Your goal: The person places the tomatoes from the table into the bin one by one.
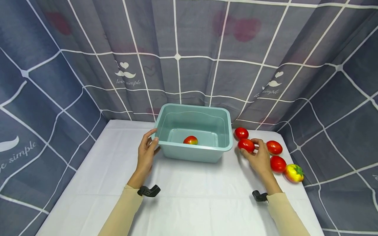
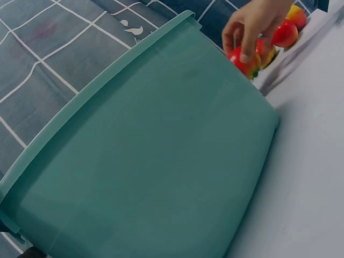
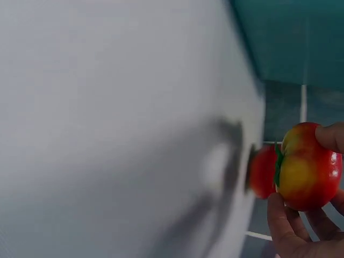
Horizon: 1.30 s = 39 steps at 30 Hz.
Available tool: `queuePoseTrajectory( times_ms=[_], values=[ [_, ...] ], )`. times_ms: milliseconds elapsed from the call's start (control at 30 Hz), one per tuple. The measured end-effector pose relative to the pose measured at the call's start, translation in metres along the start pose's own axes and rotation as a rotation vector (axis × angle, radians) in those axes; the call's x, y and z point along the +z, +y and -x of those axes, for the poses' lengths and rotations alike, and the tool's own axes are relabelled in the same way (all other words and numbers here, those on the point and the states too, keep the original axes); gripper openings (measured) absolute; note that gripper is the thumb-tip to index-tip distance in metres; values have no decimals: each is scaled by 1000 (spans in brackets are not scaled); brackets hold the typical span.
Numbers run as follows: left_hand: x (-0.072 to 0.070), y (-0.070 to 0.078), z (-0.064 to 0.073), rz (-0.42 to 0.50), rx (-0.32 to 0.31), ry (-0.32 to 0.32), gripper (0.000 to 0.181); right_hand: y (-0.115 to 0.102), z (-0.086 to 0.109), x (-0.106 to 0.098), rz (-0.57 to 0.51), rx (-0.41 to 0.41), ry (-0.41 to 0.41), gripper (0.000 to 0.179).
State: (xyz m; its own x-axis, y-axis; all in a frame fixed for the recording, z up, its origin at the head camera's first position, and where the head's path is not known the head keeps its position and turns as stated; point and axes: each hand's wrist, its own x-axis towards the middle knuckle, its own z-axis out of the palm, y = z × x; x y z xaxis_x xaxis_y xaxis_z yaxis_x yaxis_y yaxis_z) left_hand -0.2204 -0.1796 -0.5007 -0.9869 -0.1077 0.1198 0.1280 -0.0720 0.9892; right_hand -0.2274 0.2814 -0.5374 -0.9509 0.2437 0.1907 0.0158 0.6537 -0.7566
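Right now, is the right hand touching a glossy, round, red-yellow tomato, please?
Touching: the right wrist view shows the right hand gripping the tomato between thumb and fingers.

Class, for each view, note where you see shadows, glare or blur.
Head view: small highlights shine on the red tomatoes; left wrist view: dimmer, with no strong glare on the green bin; right wrist view: soft shadows cross the white cloth, and the held tomato looks sharper than the tomato behind it.

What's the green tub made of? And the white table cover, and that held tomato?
The tub looks like plastic: soft sheen, moulded shape. The table cover seems matte cloth, with faint creases. The tomato is glossy, with blended colours: maybe painted plastic, possibly real.
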Motion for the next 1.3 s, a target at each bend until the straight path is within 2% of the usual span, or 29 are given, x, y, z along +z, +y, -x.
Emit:
queuePoseTrajectory(
  times_ms=[300,667,833,1000,1300],
  values=[
    [0,1,1,6,7,-2,44,-32,-1,-20,-85,-148,102,64],
    [-1,1,1,4,6,-2,44,-75,-7,-29,-122,-275,136,66],
    [-1,1,1,-2,6,-7,44,-98,-13,-27,-110,-340,116,65],
    [-1,1,1,-9,4,-11,44,-119,-20,-21,-71,-399,58,67],
    [-3,-1,0,-7,2,-18,45,-145,-32,-1,-18,-556,-38,63]
  ],
)
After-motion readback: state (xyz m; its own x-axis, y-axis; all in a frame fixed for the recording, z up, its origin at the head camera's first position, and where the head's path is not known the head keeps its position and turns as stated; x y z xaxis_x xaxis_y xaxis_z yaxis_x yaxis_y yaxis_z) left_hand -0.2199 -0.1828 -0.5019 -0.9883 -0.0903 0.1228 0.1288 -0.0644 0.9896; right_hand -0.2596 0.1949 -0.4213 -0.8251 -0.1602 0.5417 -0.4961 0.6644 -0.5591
